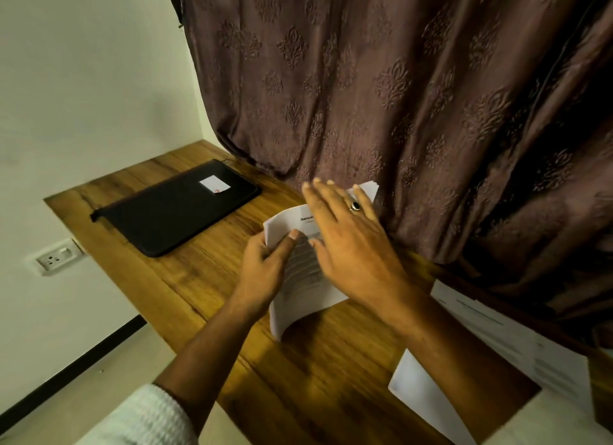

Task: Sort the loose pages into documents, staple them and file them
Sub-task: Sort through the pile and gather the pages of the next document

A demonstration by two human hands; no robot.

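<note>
View from above a wooden table (331,385) set against a brown patterned curtain (398,96).

At the centre of the frame, a stack of pages (308,298) is held lifted off the table, its lower end curling downward. The left hand (265,269) grips the stack's left edge, with the thumb (292,236) pressed on the printed top sheet and the other fingers curled underneath. The right hand (351,242), wearing a dark-stoned ring (355,206), is spread over the upper part of the stack, its fingers (328,197) straight and apart. The blur makes it unclear whether they press on the paper or hover just above it.

More loose sheets (491,332) lie at the lower right, well apart from the stack. A closed black folder (172,212) with a small white label (215,183) lies at the left of the table.

This appears to be the sorting stage, with pages being leafed through or squared up. The next move probably calls for separating the sheets that belong together while keeping the left-hand grip firm so the stack does not fan out. No stapler is visible.
</note>
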